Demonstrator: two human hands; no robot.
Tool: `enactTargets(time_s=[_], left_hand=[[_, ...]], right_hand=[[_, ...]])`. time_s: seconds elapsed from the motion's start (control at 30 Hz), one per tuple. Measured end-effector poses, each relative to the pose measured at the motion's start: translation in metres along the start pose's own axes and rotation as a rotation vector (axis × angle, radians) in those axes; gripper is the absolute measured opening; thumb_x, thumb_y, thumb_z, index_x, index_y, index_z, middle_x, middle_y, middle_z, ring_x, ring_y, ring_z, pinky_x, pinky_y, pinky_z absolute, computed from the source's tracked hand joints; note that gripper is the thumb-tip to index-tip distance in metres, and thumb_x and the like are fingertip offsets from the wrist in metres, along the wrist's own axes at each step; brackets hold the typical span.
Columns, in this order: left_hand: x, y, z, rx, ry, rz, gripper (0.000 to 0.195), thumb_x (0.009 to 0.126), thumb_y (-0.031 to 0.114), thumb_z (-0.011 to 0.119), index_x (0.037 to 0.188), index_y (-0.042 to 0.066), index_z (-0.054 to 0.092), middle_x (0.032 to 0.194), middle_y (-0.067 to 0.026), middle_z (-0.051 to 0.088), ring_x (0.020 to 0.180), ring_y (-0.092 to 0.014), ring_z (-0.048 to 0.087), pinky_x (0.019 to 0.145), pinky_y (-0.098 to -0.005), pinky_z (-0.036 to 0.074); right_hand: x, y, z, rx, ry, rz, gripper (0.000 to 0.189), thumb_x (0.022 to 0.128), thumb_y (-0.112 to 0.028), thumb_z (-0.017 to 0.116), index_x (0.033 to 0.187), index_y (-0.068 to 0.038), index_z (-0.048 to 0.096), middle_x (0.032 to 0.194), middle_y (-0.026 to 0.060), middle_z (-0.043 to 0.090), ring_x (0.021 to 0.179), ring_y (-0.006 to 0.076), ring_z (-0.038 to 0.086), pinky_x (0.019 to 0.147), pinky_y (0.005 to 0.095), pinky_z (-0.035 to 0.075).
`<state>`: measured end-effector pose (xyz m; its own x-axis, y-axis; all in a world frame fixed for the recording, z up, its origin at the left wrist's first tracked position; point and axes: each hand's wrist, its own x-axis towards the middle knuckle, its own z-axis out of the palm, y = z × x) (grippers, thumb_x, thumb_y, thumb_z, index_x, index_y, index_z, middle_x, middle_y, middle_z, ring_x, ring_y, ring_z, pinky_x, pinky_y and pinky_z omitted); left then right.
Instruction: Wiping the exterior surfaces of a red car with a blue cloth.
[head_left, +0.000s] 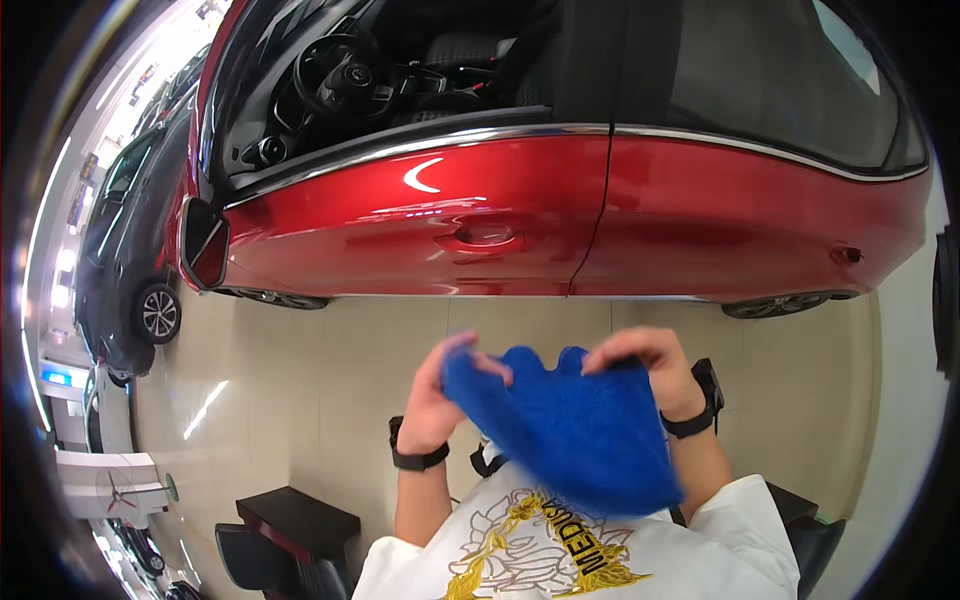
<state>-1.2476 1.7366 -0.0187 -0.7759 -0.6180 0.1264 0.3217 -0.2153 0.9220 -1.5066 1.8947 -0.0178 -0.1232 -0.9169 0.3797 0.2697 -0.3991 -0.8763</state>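
Observation:
A blue cloth hangs between my two hands, in front of my chest. My left hand grips its left edge, which is folded over and blurred. Bent fingers of my right hand pinch the cloth's upper right edge. The lower part of the cloth swings loose over my white printed shirt. Beyond my hands stands a red car with its front door shut and the front side window down. The door handle lies above the cloth in the view, apart from it.
The red car's wing mirror juts out at left. Behind it a dark grey car is parked. A dark table and a black chair stand behind me on the left. Pale glossy tiles cover the floor.

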Motion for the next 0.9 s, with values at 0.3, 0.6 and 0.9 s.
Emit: enactTargets(time_s=[0.3, 0.6, 0.9], left_hand=[[0.049, -0.051, -0.008, -0.325, 0.36, -0.46, 0.04, 0.108, 0.025, 0.054, 0.132, -0.006, 0.063, 0.128, -0.0174, 0.071, 0.114, -0.027, 0.069, 0.1, -0.0397, 0.056], [0.053, -0.059, -0.02, -0.887, -0.06, -0.462, 0.041, 0.105, 0.017, 0.046, 0.135, -0.007, 0.06, 0.129, -0.0201, 0.07, 0.118, -0.03, 0.069, 0.104, -0.046, 0.056], [0.041, -0.063, -0.034, -0.448, 0.384, -0.461, 0.055, 0.101, 0.03, 0.055, 0.147, 0.0, 0.05, 0.143, -0.0217, 0.058, 0.132, -0.038, 0.058, 0.11, -0.0507, 0.048]], right_hand=[[-0.004, 0.034, -0.03, 0.264, 0.465, 0.499, 0.038, 0.108, -0.02, 0.048, 0.135, 0.002, 0.065, 0.126, 0.0162, 0.072, 0.12, 0.0216, 0.066, 0.107, 0.0356, 0.049], [-0.008, 0.01, -0.024, 0.438, 0.497, 0.562, 0.042, 0.108, -0.03, 0.054, 0.132, 0.004, 0.062, 0.124, 0.0167, 0.072, 0.111, 0.0266, 0.071, 0.097, 0.04, 0.058], [-0.008, -0.023, -0.088, 0.042, 0.989, -0.091, 0.031, 0.106, -0.019, 0.062, 0.132, -0.001, 0.062, 0.125, 0.0093, 0.07, 0.113, 0.0226, 0.069, 0.099, 0.0376, 0.056]])
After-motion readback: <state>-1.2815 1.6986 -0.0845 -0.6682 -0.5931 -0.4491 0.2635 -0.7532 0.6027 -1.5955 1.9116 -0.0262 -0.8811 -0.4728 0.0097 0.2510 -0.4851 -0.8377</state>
